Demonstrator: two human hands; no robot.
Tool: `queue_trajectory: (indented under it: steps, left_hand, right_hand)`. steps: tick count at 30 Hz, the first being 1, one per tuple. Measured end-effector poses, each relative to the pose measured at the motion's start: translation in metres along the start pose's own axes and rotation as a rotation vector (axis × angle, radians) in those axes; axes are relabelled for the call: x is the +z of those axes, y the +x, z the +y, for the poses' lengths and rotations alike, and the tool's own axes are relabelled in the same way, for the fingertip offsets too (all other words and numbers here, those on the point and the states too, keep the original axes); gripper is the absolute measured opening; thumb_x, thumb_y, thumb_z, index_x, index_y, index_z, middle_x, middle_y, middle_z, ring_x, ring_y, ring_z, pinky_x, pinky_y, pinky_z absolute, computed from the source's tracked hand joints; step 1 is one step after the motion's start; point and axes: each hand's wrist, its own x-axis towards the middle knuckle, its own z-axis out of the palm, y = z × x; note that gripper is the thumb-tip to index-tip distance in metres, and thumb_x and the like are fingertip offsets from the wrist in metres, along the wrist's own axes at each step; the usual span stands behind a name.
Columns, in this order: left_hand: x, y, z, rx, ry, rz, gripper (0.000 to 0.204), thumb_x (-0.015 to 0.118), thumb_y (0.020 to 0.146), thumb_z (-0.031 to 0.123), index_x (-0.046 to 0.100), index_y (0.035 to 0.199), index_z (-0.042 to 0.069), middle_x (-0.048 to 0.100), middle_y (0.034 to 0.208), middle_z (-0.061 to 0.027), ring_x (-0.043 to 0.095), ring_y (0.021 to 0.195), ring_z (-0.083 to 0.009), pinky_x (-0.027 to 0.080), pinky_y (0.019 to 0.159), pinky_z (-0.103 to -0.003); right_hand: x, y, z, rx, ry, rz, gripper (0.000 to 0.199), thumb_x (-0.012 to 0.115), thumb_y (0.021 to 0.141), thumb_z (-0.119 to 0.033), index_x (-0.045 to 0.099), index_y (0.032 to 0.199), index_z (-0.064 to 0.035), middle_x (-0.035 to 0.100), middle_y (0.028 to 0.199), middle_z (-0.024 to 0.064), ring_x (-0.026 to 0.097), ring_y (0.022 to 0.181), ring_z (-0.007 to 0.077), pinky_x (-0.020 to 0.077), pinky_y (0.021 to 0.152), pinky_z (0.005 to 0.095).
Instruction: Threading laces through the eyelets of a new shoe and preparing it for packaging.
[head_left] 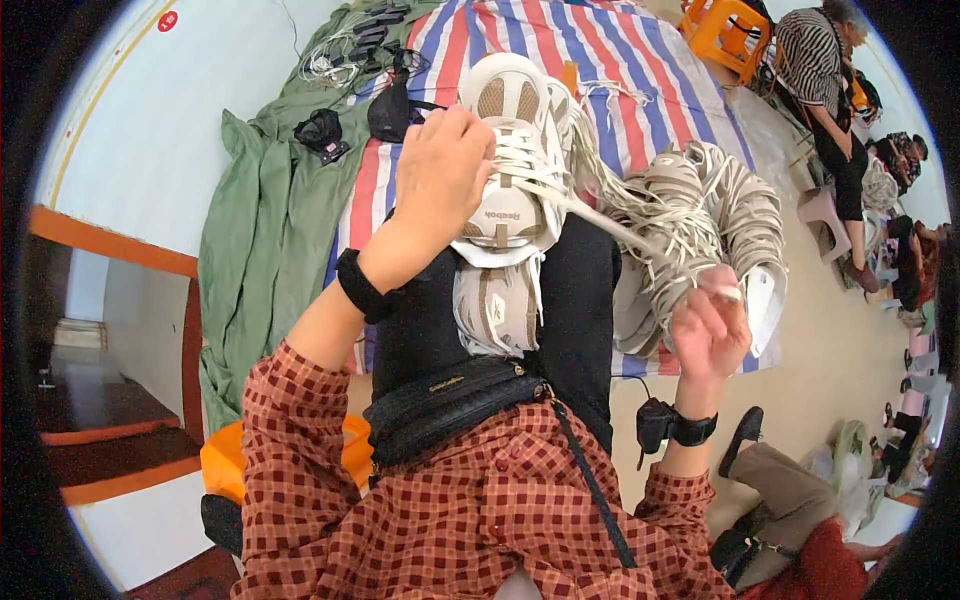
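Note:
A white and beige sneaker [507, 95] lies across my lap, its tongue toward me and its toe pointing away. My left hand [445, 180] is closed at its left side, beside the laced eyelets; the fingertips are partly hidden. My right hand [712, 325] is raised to the right, fingers curled in a pinch round the end of a white shoelace [610, 222]. That lace stretches taut, slightly blurred, from the sneaker's eyelets to the right hand. Below the sneaker, between my thighs, rests another beige shoe [497, 308].
Several beige sneakers [752, 225] are piled to the right beside a heap of loose laces [672, 205]. A striped sheet [640, 125] covers the surface ahead, with green cloth [265, 230] at left. Black bag [455, 400] on my lap. Other people sit at right, near an orange chair [722, 35].

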Motion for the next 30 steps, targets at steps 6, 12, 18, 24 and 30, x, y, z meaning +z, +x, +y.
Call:
queue_trajectory:
  steps: [6, 12, 18, 24, 30]
  left_hand:
    - [-0.019, 0.019, 0.007, -0.064, 0.144, -0.356, 0.011, 0.069, 0.075, 0.014, 0.061, 0.079, 0.007, 0.063, 0.088, -0.0098, 0.059, 0.089, -0.0312, 0.046, 0.077, -0.037]
    - [-0.037, 0.037, -0.034, -0.423, -1.023, -0.615, 0.029, 0.067, 0.088, 0.032, 0.065, 0.079, 0.005, 0.062, 0.082, 0.0036, 0.053, 0.080, -0.0050, 0.043, 0.077, -0.023]
    - [-0.006, 0.004, -0.045, -0.322, -0.814, -0.408, 0.025, 0.073, 0.079, 0.029, 0.061, 0.080, 0.006, 0.059, 0.085, -0.0034, 0.056, 0.082, -0.0146, 0.043, 0.075, -0.027]
    - [-0.017, -0.024, -0.006, -0.247, -0.302, -0.015, 0.033, 0.076, 0.069, 0.011, 0.055, 0.094, 0.007, 0.053, 0.092, -0.0102, 0.058, 0.080, -0.0261, 0.046, 0.068, -0.038]
    - [-0.013, -0.049, 0.014, -0.241, -0.189, -0.008, 0.030, 0.075, 0.071, 0.012, 0.058, 0.095, 0.007, 0.053, 0.087, -0.0089, 0.057, 0.077, -0.0274, 0.046, 0.067, -0.038]
  right_hand:
    - [0.017, -0.010, -0.012, 0.244, -1.179, 0.112, 0.008, 0.055, 0.093, -0.012, 0.050, 0.091, -0.0057, 0.053, 0.073, 0.0026, 0.048, 0.058, 0.0107, 0.0435, 0.059, 0.0293]
    - [-0.015, -0.049, -0.103, -0.158, -2.477, 0.444, 0.003, 0.050, 0.091, -0.004, 0.052, 0.090, -0.0019, 0.050, 0.070, 0.0086, 0.048, 0.063, 0.0172, 0.0429, 0.061, 0.0305]
    - [-0.064, -0.143, -0.172, -0.247, -2.713, 0.743, 0.004, 0.049, 0.091, -0.003, 0.051, 0.092, -0.0004, 0.055, 0.075, 0.0113, 0.050, 0.068, 0.0193, 0.0429, 0.063, 0.0327]
    - [-0.039, -0.080, -0.078, 0.799, -2.168, 0.205, 0.015, 0.061, 0.087, -0.016, 0.068, 0.090, -0.0025, 0.061, 0.067, 0.0094, 0.063, 0.060, 0.0200, 0.0488, 0.058, 0.0343]
    - [0.015, 0.063, 0.046, 0.030, -1.731, 0.108, 0.015, 0.058, 0.091, -0.010, 0.065, 0.097, 0.0012, 0.058, 0.077, 0.0038, 0.055, 0.064, 0.0101, 0.0438, 0.059, 0.0234]
